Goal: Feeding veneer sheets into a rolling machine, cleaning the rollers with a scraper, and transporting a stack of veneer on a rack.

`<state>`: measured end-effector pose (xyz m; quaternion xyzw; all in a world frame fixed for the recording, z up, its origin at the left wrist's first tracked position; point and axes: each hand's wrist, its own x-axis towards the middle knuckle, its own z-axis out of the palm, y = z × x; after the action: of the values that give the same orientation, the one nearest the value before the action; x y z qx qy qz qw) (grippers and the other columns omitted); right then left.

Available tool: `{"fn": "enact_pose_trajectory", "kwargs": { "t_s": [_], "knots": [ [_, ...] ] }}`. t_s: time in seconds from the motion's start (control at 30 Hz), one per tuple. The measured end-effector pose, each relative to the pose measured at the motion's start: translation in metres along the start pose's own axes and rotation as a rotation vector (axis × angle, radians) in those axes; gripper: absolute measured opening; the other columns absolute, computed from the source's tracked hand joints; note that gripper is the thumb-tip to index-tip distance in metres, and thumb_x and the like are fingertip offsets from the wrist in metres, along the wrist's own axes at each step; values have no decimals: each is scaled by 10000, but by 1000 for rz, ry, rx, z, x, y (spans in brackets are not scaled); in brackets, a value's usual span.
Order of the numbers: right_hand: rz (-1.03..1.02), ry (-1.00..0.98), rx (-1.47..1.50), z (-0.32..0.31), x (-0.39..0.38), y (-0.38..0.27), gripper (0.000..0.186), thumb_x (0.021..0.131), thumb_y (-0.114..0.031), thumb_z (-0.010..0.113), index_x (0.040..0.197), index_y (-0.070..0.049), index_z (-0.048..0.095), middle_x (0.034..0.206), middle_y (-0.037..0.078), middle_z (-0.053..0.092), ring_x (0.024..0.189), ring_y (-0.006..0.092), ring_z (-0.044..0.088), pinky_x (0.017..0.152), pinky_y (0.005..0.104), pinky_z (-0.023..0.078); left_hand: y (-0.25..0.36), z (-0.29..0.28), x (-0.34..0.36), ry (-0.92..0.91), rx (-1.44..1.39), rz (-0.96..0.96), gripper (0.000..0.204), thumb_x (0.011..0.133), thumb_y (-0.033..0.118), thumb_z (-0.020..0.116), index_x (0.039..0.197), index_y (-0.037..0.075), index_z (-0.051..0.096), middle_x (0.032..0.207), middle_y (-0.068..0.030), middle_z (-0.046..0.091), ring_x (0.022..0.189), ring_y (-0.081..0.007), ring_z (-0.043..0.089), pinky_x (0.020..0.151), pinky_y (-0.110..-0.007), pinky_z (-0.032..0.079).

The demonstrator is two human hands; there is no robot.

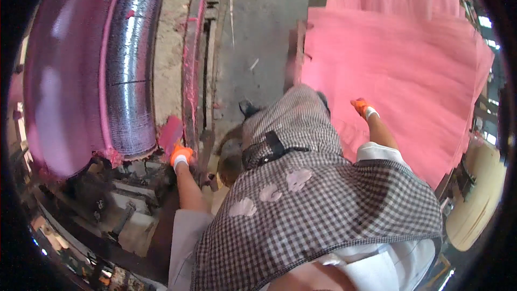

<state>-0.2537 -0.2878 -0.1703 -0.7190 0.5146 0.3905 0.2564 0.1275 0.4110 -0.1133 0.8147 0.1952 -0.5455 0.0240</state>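
Observation:
My left hand (181,154), in an orange glove with a white cuff, is closed around the lower end of a flat pink-coated piece (171,131). What kind of tool or part this is, I cannot make out. It lies beside the lower end of a shiny ribbed roller (129,70) smeared with pink. Over on the right, my right hand (364,108) in a matching glove is over a stack of large pink sheets (398,70). Its fingers point left and look loosely stretched, with nothing visible in them. Whether it touches the top sheet is unclear.
A wide purple-pink roller (64,75) stands at the far left, with dark machine parts (124,199) below. A pink-stained rail (192,70) borders the grey floor (264,27). At the right edge is a pale, rounded object (476,196). My checked apron (318,199) fills the lower middle.

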Motion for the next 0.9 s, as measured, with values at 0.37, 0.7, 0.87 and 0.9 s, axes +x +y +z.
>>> {"fn": "enact_pose_trajectory", "kwargs": {
  "t_s": [0.37,0.7,0.87,0.9],
  "knots": [
    [-616,118,213,-70,-71,-247,711,926,-560,550,1465,-101,483,1402,153,597,1050,291,669,779,386,546,-125,8,185,-127,-813,-6,261,869,250,654,1079,100,613,938,-132,654,854,-291,676,772,-431,563],
    [-255,-117,189,-82,21,-217,735,907,-539,575,1452,-57,476,1404,156,591,1174,301,635,882,402,543,-87,-3,8,39,-1436,458,260,932,376,699,1120,214,620,811,34,617,626,-134,594,503,-310,446],
    [-530,-26,347,-77,222,-193,683,907,-514,624,1423,-86,496,1345,127,619,1065,282,649,899,384,524,65,-25,-36,-161,-1664,323,255,994,268,589,1249,253,593,735,36,499,600,-109,485,485,-266,369],
    [-457,-81,569,-72,200,-250,654,905,-500,636,1397,-87,517,1295,119,646,1016,270,656,880,377,523,91,-29,-86,129,-1591,110,263,980,296,607,1240,266,589,741,35,525,614,-110,516,509,-264,402]
  ]
}}
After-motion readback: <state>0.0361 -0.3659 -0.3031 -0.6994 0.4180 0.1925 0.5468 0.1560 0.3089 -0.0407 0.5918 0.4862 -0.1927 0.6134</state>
